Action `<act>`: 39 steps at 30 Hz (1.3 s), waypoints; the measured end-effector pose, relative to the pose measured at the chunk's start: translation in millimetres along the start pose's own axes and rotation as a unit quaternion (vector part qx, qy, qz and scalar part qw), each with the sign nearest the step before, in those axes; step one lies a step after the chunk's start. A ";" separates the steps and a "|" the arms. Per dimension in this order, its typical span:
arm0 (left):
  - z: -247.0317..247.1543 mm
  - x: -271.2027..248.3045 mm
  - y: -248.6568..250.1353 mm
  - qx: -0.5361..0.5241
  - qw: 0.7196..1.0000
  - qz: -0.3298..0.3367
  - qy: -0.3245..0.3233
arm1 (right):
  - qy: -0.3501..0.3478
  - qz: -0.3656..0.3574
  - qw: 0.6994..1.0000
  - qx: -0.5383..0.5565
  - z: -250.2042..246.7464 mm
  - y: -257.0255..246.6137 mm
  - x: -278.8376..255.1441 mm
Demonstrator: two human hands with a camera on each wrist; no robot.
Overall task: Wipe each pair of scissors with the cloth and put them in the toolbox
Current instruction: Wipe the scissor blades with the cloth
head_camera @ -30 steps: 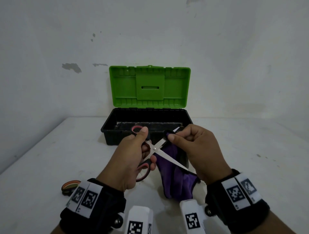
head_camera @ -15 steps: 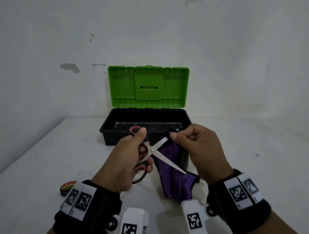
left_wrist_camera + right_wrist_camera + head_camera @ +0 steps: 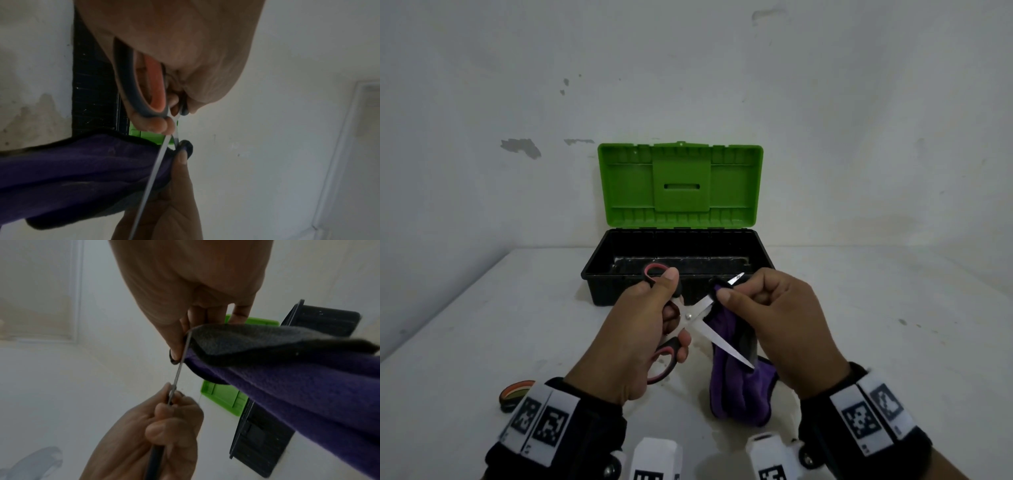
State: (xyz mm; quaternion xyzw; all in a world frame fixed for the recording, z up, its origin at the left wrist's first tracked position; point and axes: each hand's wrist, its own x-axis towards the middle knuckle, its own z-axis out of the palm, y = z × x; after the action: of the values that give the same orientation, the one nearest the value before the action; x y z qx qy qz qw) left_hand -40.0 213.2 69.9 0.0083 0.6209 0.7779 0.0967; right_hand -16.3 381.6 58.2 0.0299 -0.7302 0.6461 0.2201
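My left hand (image 3: 650,329) grips the red-and-black handles of a pair of scissors (image 3: 690,317), whose blades stand spread apart in front of the toolbox. My right hand (image 3: 767,315) pinches the purple cloth (image 3: 736,390) around the upper blade near its tip. The rest of the cloth hangs down behind the lower blade. In the left wrist view the scissors (image 3: 156,170) cross the purple cloth (image 3: 72,175). The right wrist view has the cloth (image 3: 298,379) folded over the thin blade (image 3: 180,363). The black toolbox (image 3: 619,291) stands with its green lid (image 3: 679,186) raised.
A second pair of scissors with orange and green handles (image 3: 515,394) lies on the white table (image 3: 893,342) beside my left wrist. The toolbox sits against a grey-white wall (image 3: 688,68). Bare table stretches to the right of the hands.
My right hand's pinch with the cloth stays near the tip of the upper blade. Both hands and the scissors have shifted only slightly.
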 end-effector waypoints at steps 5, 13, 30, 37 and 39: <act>1.3 -0.9 -0.1 0.000 1.000 0.004 -0.008 | 0.046 0.004 0.998 0.030 -9.2 2.7 7.9; 0.7 -1.0 -2.3 0.013 1.000 0.003 -0.019 | 0.048 0.016 0.998 0.049 -14.7 3.4 10.8; 7.2 -6.7 -13.3 0.145 0.986 -0.052 -0.065 | 0.047 -0.003 0.996 -0.081 -31.6 1.5 54.7; 1.7 3.0 -12.7 0.145 0.988 -0.028 -0.040 | -0.201 -0.048 0.978 -0.019 -24.5 -11.1 22.0; -1.2 4.4 -11.7 0.142 0.989 -0.022 -0.038 | -0.255 -0.077 0.962 -0.065 -33.2 -10.2 12.4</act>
State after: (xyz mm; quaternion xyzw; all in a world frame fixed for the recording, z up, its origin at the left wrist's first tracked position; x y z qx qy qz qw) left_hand -42.9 215.2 57.9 0.0379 0.7208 0.6787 0.1355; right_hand -14.7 414.7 74.4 0.2357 -0.7981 0.5490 0.0775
